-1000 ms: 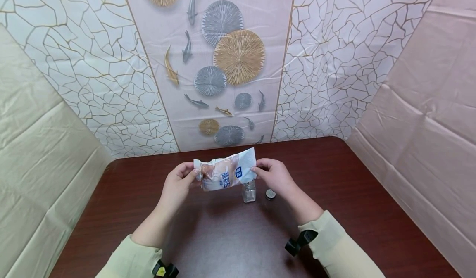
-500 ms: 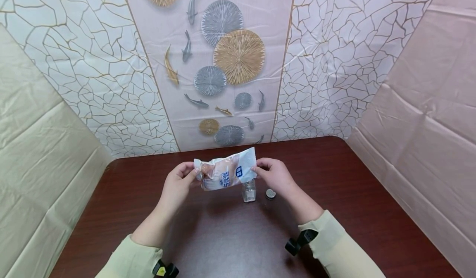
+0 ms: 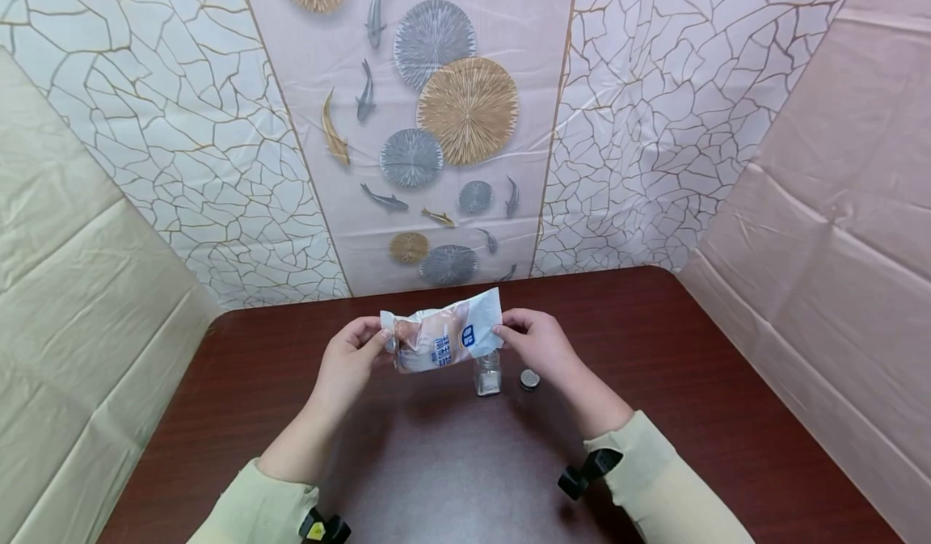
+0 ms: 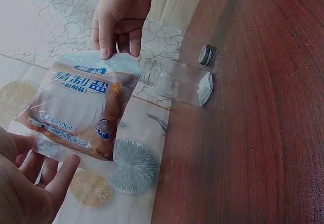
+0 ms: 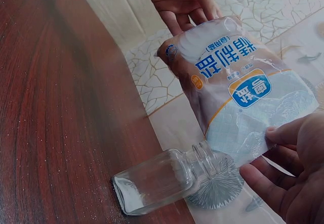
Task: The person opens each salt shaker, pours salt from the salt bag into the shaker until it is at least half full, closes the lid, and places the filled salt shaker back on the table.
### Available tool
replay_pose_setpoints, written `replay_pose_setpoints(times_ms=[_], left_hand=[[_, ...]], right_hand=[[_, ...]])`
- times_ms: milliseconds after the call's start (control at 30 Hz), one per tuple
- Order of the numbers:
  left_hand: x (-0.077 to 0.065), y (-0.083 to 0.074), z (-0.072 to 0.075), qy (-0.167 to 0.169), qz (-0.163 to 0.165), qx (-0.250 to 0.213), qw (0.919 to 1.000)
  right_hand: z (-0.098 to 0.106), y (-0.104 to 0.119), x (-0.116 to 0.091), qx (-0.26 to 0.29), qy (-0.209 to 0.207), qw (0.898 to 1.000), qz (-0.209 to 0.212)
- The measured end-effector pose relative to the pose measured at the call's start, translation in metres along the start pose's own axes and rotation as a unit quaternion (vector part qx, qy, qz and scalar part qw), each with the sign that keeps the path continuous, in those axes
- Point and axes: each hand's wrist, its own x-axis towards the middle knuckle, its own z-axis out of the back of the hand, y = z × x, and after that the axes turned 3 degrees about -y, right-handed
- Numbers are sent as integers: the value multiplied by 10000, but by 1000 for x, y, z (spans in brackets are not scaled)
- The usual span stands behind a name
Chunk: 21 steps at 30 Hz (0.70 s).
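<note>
Both hands hold a printed plastic bag of salt (image 3: 436,339) above the table, stretched out between them. My left hand (image 3: 351,356) pinches its left end, the bottom edge of the print in the left wrist view. At the opposite, pale blue end, my right hand (image 3: 537,345) pinches a corner between thumb and fingers. Below that end stands a clear glass jar (image 5: 157,178), upright and uncapped, with a little white salt at its bottom. The bag's blue end is close to the jar's mouth; whether they touch I cannot tell. A small round metal lid (image 4: 205,54) lies right of the jar.
White grains are scattered on the dark red-brown table (image 3: 240,415) around the jar. A patterned cloth backdrop (image 3: 465,204) hangs behind the table's far edge, with plain pale cloth (image 3: 80,309) on the sides.
</note>
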Motion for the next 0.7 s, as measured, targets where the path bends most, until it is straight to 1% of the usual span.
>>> replay_pose_setpoints(times_ms=[700], left_hand=[[-2,-4,1,14,-7,61,10000]], right_hand=[[-1,-1,0,53,-6,10000,-33]])
